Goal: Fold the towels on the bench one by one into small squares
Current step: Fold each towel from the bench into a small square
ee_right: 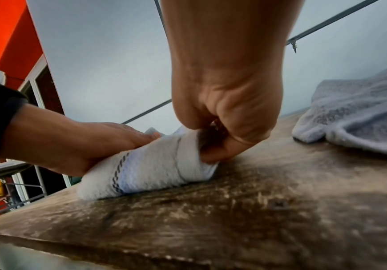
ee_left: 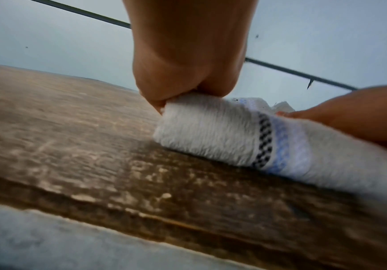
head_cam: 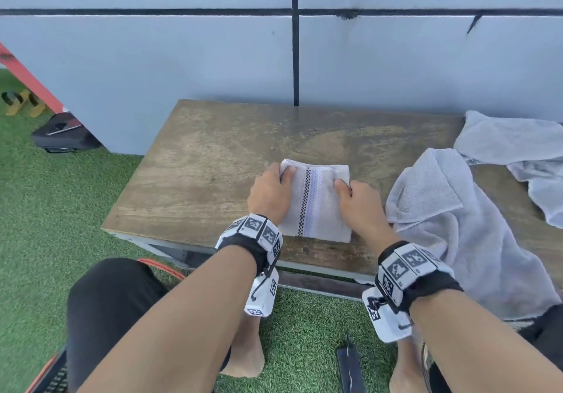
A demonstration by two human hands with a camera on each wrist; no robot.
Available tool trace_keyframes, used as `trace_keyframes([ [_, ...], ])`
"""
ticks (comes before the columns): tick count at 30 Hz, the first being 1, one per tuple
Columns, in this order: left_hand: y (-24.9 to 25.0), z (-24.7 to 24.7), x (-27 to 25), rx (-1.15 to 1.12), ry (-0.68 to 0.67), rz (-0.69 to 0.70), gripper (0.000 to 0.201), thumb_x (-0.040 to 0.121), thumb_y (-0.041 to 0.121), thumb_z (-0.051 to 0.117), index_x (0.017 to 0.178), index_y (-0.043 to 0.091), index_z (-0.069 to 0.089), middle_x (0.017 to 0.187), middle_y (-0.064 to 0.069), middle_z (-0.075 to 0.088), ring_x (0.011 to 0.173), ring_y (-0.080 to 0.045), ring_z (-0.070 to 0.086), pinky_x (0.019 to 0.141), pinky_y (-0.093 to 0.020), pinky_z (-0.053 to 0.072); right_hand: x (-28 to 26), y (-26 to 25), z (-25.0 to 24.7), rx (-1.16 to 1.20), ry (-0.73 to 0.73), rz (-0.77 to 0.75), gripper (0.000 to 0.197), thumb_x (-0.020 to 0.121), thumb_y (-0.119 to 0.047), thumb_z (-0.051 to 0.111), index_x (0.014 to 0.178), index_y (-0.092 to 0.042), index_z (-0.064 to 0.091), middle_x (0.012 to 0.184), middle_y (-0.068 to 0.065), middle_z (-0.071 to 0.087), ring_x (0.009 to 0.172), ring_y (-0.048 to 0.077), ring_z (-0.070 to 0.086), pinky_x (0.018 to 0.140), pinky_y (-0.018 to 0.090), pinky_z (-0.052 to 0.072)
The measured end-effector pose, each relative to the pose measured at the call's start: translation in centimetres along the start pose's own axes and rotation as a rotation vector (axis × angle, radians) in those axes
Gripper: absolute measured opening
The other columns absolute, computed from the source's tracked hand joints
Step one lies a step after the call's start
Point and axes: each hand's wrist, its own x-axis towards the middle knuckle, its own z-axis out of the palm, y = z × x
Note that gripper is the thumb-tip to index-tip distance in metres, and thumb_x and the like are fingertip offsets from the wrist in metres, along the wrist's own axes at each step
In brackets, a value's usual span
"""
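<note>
A small folded white towel [head_cam: 316, 203] with a black-checked and blue stripe lies near the front of the wooden bench [head_cam: 213, 155]. My left hand [head_cam: 271, 191] pinches its left edge, thumb on top. My right hand [head_cam: 356, 200] pinches its right edge the same way. The left wrist view has the towel [ee_left: 211, 131] held at its corner by my left hand [ee_left: 164, 98]. From the right wrist, the towel [ee_right: 151, 169] is gripped by my right hand [ee_right: 220, 138], its fingers curled under the fold. Both hands sit at the towel's far half.
A crumpled grey towel [head_cam: 451, 219] hangs over the bench's front right. Another pale towel [head_cam: 518, 155] lies at the back right. A tiled wall [head_cam: 213, 57] stands right behind the bench. Green turf [head_cam: 61, 203] surrounds it; a dark device [head_cam: 350, 368] lies by my feet.
</note>
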Motion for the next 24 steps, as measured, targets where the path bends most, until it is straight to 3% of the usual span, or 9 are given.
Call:
trace_keyframes([
  [3,-0.3,0.9,0.9,0.132,0.034,-0.028,0.044,0.103,0.052,0.034,0.088,0.015,0.052,0.084,-0.005,0.063,0.079,-0.030,0.061,0.073,-0.040,0.050,1.0,0.6,0.7,-0.021,0.026,0.045,0.049,0.104,-0.047,0.034,0.067,-0.016,0.043,0.069,0.004,0.053,0.068,0.024,0.053,0.059,0.034,0.034],
  [6,-0.4,1.5,1.5,0.178,0.087,-0.057,0.050,0.104,0.054,0.028,0.091,0.016,0.059,0.083,-0.006,0.065,0.079,-0.030,0.061,0.071,-0.038,0.047,1.2,0.5,0.7,-0.038,0.042,0.051,0.051,0.105,-0.042,0.034,0.063,-0.015,0.042,0.063,0.005,0.051,0.062,0.023,0.049,0.059,0.034,0.034],
  [10,-0.2,1.7,1.8,0.178,0.089,-0.095,0.052,0.104,0.054,0.027,0.097,0.018,0.064,0.087,-0.006,0.066,0.082,-0.031,0.060,0.074,-0.039,0.046,1.3,0.0,0.4,-0.069,0.042,0.065,0.055,0.106,-0.039,0.034,0.059,-0.011,0.043,0.060,0.008,0.050,0.059,0.022,0.047,0.058,0.035,0.029],
  [15,0.1,1.1,2.4,0.113,0.042,-0.186,0.054,0.102,0.056,0.030,0.093,0.013,0.061,0.088,-0.005,0.065,0.082,-0.028,0.061,0.074,-0.037,0.048,1.6,-0.1,0.8,-0.102,0.053,0.094,0.052,0.105,-0.042,0.033,0.062,-0.014,0.043,0.064,0.008,0.052,0.070,0.030,0.054,0.063,0.034,0.034],
  [18,0.0,0.4,2.6,0.001,-0.008,-0.235,0.057,0.099,0.061,0.033,0.101,0.012,0.062,0.097,-0.005,0.067,0.087,-0.026,0.063,0.076,-0.038,0.051,1.5,-0.1,0.8,-0.052,0.057,0.141,0.047,0.102,-0.050,0.034,0.077,-0.013,0.049,0.079,0.010,0.059,0.077,0.029,0.058,0.060,0.033,0.036],
  [21,0.5,-0.4,1.6,-0.121,0.060,-0.187,0.041,0.100,0.054,0.040,0.109,0.016,0.053,0.103,-0.002,0.064,0.088,-0.021,0.061,0.077,-0.037,0.049,0.2,-0.5,0.2,-0.064,0.147,0.109,0.040,0.099,-0.053,0.038,0.106,-0.015,0.043,0.098,0.007,0.061,0.080,0.021,0.059,0.061,0.035,0.043],
  [24,0.4,-0.6,-0.8,0.005,0.249,0.112,0.024,0.098,0.040,0.048,0.107,0.018,0.048,0.104,0.000,0.055,0.089,-0.018,0.055,0.080,-0.040,0.052,-1.3,-0.9,-0.3,-0.264,0.354,-0.257,0.035,0.098,-0.035,0.049,0.123,-0.011,0.043,0.122,0.010,0.051,0.111,0.026,0.050,0.091,0.040,0.046],
])
